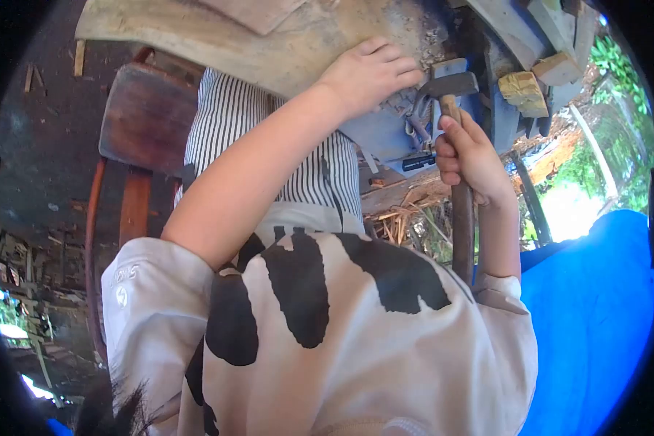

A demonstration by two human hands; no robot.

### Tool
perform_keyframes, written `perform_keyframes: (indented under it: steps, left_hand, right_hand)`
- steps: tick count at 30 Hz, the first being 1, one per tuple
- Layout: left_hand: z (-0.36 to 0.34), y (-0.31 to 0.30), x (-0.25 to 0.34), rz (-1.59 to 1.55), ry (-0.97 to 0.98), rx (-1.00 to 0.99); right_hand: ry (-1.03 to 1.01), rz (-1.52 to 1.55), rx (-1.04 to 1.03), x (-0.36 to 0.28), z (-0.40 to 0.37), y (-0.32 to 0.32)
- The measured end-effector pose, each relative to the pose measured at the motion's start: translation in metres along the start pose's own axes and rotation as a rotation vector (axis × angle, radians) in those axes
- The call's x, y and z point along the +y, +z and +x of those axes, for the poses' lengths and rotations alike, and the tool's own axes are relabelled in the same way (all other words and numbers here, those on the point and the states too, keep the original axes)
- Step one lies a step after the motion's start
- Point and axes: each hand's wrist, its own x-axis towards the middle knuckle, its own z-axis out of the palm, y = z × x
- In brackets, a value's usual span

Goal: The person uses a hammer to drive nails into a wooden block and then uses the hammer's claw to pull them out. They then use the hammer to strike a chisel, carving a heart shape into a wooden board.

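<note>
Faint pale letters along the upper edge of the white sleeve (pixel 127 275), beginning with what looks like an S; too blurred to read further. Just below, a small round emblem, likewise illegible. Nothing legible on the hammer (pixel 454 86) or elsewhere in view.

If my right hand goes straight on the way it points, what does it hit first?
The right hand grips a hammer; its head would probably meet the grey block just ahead, beside the left hand. Depth is unclear.
</note>
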Motion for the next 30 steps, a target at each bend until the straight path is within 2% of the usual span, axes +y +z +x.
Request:
perform_keyframes:
  steps: [2,3,5,6,7,9,11,14,16,17,19,22,26,28,29,30]
  left_hand:
    - [-0.001,0.005,0.004,0.019,-0.029,0.025]
    - [-0.001,0.012,0.008,0.040,-0.057,0.054]
    - [-0.002,0.013,0.007,0.070,-0.094,0.087]
    - [-0.002,0.012,0.007,0.097,-0.114,0.077]
    - [-0.003,0.013,0.013,0.108,-0.128,0.061]
    - [-0.006,0.015,0.016,0.086,-0.127,0.041]
    - [-0.005,0.015,0.013,0.086,-0.128,0.044]
    - [-0.010,0.012,0.008,0.144,-0.133,0.096]
    - [-0.021,-0.013,0.010,-0.077,-0.109,0.172]
    - [-0.026,-0.018,0.013,-0.080,-0.112,0.172]
    - [-0.035,-0.024,0.022,-0.352,-0.021,0.274]
    - [-0.038,-0.025,0.035,-0.366,0.016,0.294]
    - [-0.043,-0.025,0.028,-0.323,0.059,0.173]
    - [-0.047,-0.029,0.025,-0.553,0.039,0.249]
    - [-0.050,-0.032,0.021,-0.555,0.040,0.245]
    - [-0.052,-0.041,0.014,-0.417,-0.013,0.325]
  right_hand:
    - [0.047,0.237,-0.073,0.006,0.008,-0.007]
    - [0.054,0.220,-0.085,0.008,0.008,-0.014]
    - [0.223,0.515,-0.257,0.012,-0.004,-0.021]
    - [0.167,0.322,-0.205,0.005,-0.031,-0.003]
    - [0.176,0.317,-0.199,0.004,-0.049,0.009]
    - [0.036,-0.001,-0.015,0.008,-0.078,0.022]
    - [0.014,0.013,-0.018,0.009,-0.085,0.015]
    - [-0.043,0.259,-0.052,0.009,-0.075,0.011]
    - [-0.049,0.312,-0.066,0.016,-0.066,0.011]
    - [-0.057,0.371,-0.087,0.018,-0.063,0.011]
    - [-0.042,0.394,-0.122,0.023,-0.059,0.013]
    - [-0.029,0.402,-0.192,0.028,-0.055,0.019]
    - [-0.024,0.468,-0.132,0.033,-0.050,0.025]
    - [-0.031,0.526,-0.095,0.035,-0.044,0.024]
    - [-0.082,0.561,-0.075,0.038,-0.039,0.022]
    - [-0.135,0.597,-0.056,0.040,-0.033,0.019]
